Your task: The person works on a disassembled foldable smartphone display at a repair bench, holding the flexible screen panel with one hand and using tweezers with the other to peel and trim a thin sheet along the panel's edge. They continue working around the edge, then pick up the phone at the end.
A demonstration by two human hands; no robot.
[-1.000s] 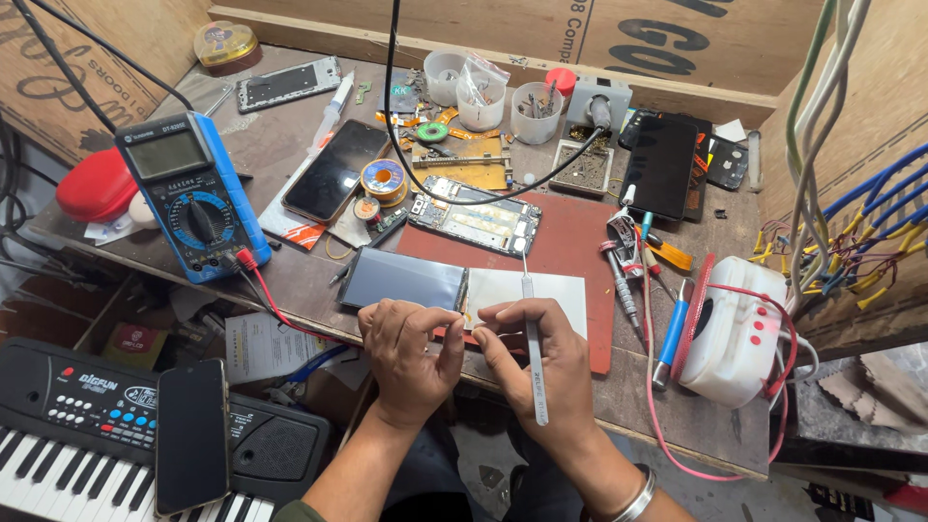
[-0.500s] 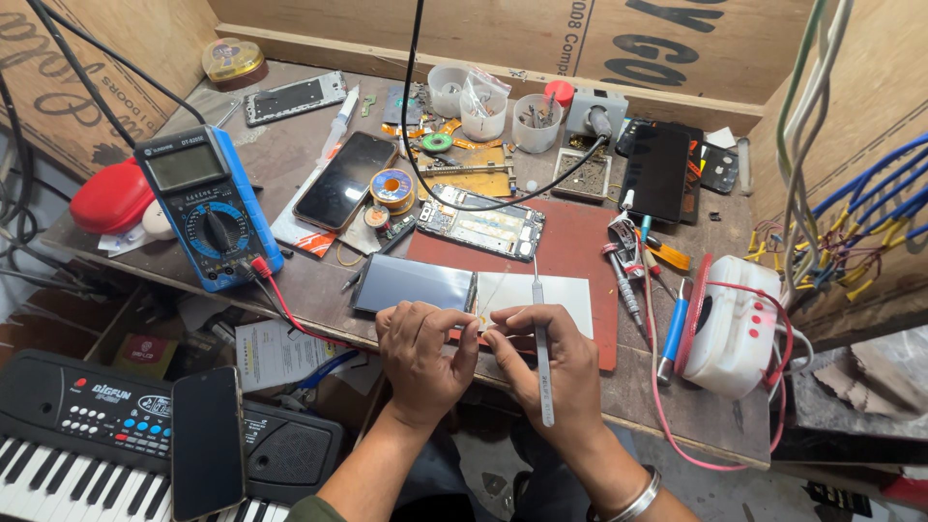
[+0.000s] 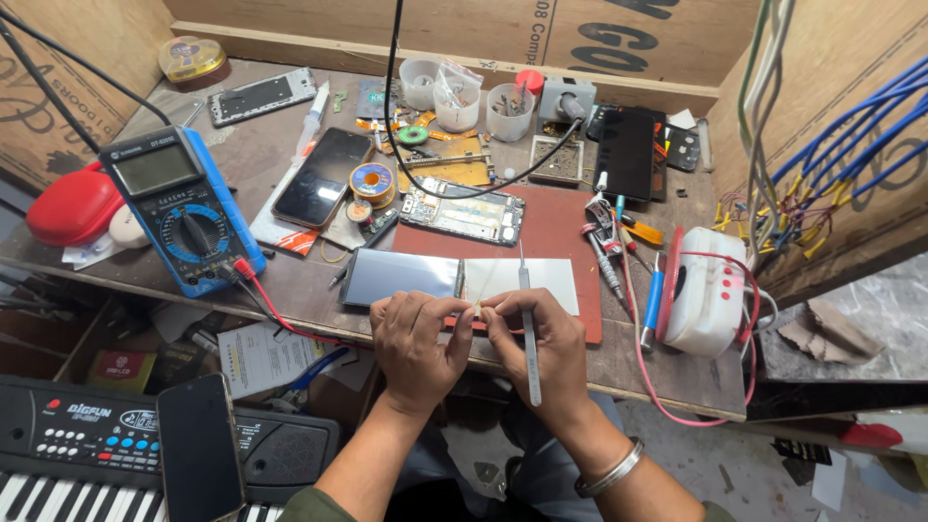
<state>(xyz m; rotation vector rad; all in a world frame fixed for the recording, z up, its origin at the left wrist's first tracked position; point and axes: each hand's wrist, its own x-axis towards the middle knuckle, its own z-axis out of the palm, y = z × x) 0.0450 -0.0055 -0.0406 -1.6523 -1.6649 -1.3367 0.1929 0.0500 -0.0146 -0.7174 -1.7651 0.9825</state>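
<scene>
My left hand [image 3: 418, 340] and my right hand [image 3: 537, 350] meet at the front edge of the workbench, their fingertips pinching a tiny pale part [image 3: 477, 309] between them. A thin metal tool [image 3: 527, 329], like tweezers, lies along my right hand, held against its fingers. Just beyond the hands a dark phone screen [image 3: 401, 275] lies flat beside a white sheet [image 3: 541, 280] on a red mat [image 3: 556, 227]. An opened phone body with its board showing [image 3: 464, 210] sits further back on the mat.
A blue multimeter [image 3: 184, 208] with a red lead stands at left. A black phone [image 3: 322, 177], solder reels, small cups, screwdrivers [image 3: 604, 242] and a white box [image 3: 706, 300] crowd the bench. A keyboard [image 3: 58, 454] with a phone [image 3: 200, 448] on it sits low left. Wires hang at right.
The view has shifted slightly. My hands have stayed together at the bench edge, fingertips closing in on the tiny part; the metal tool remains in my right hand.
</scene>
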